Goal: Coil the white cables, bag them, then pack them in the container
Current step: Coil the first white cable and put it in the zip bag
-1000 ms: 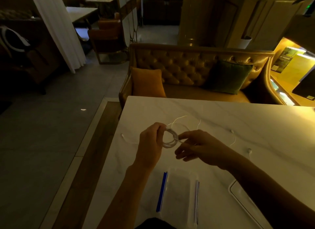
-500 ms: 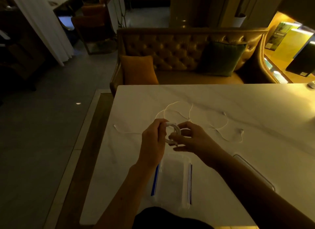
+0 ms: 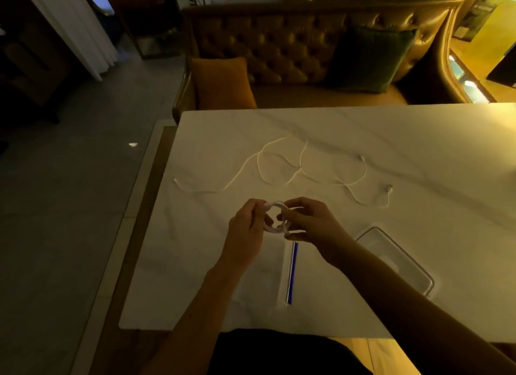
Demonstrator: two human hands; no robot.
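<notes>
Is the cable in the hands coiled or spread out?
Coiled: the held cable forms a small ring, pinched between the left hand and right hand.

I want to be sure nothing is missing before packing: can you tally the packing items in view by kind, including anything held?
Coiled white cable: 1
Loose white cables: 2, judging by the four visible ends; the strands cross
Clear zip bag: 1
Clear container: 1
Total: 5
</notes>
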